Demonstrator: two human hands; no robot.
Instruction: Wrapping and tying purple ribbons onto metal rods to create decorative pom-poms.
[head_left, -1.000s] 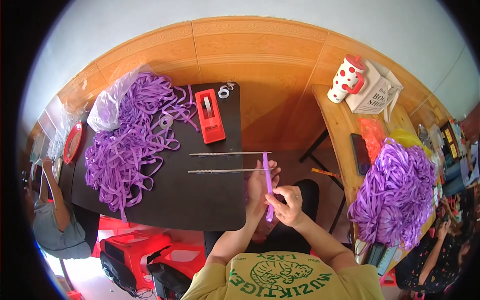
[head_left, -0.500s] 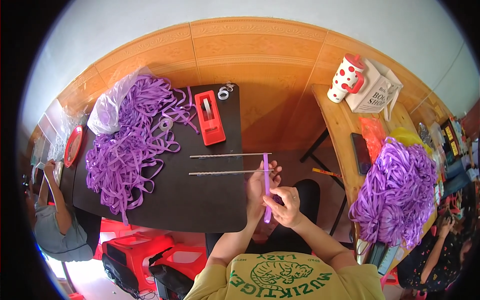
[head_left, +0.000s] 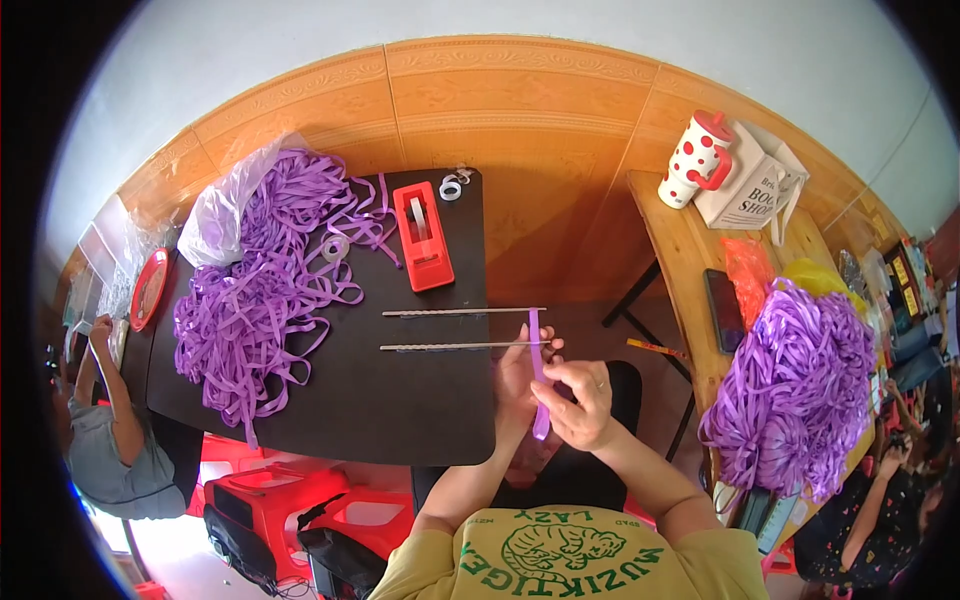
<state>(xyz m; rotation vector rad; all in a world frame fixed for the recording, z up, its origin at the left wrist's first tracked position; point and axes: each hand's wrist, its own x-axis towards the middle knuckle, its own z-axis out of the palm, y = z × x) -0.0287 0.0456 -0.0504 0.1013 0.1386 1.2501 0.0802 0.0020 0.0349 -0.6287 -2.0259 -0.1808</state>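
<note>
Two thin metal rods with twisted shafts, the upper rod (head_left: 460, 311) and the lower rod (head_left: 455, 347), stick out past the right edge of a black table (head_left: 400, 415). A flat purple ribbon (head_left: 535, 362) hangs across their free ends and runs down toward me. My left hand (head_left: 513, 385) is behind the ribbon with its palm up, the fingers curled around it by the lower rod's tip. My right hand (head_left: 583, 402) is closed, with thumb and fingertips pinching the ribbon farther down. The ribbon's lower end forms a small loop below the fingers.
A tangled purple ribbon heap (head_left: 255, 310) and a red tape dispenser (head_left: 424, 240) occupy the black table. The wooden table (head_left: 700, 330) at right holds another ribbon pile (head_left: 795, 390), a phone (head_left: 723, 311) and a dotted tumbler (head_left: 694, 160). Red stools (head_left: 280, 490) stand at lower left; other people sit at both sides.
My right hand has shifted slightly up and to the right along the ribbon, its back turned more toward view. My left hand remains by the rod ends.
</note>
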